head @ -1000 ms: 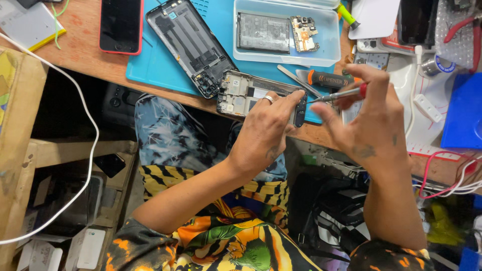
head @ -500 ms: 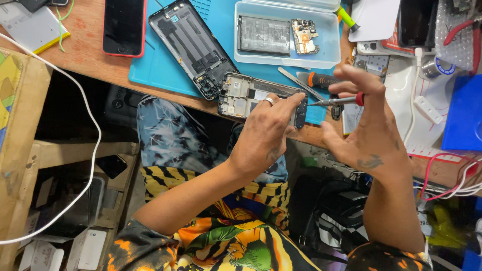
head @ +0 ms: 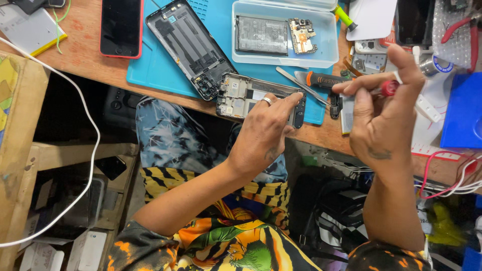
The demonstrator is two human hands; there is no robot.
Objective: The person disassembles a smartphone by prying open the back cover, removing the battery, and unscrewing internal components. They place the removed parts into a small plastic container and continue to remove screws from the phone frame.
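An opened phone frame [head: 246, 94] lies at the front edge of the blue work mat [head: 165, 70]. My left hand [head: 263, 133], with a ring on one finger, grips its right end. To the right, my right hand [head: 384, 113] pinches a slim screwdriver with a red cap [head: 389, 88], its tip pointing left toward the phone but apart from it. A black back cover [head: 193, 47] rests on the mat beside the frame.
A clear plastic tray [head: 281, 55] holds a battery and a circuit board. Tweezers [head: 301, 85] and an orange-and-black pry tool [head: 324, 80] lie on the mat. A red-edged phone [head: 120, 27] sits at the left. A white cable [head: 83, 110] hangs below the wooden bench.
My right hand has drawn to the right with the screwdriver, away from the phone frame. My left hand keeps its hold on the frame.
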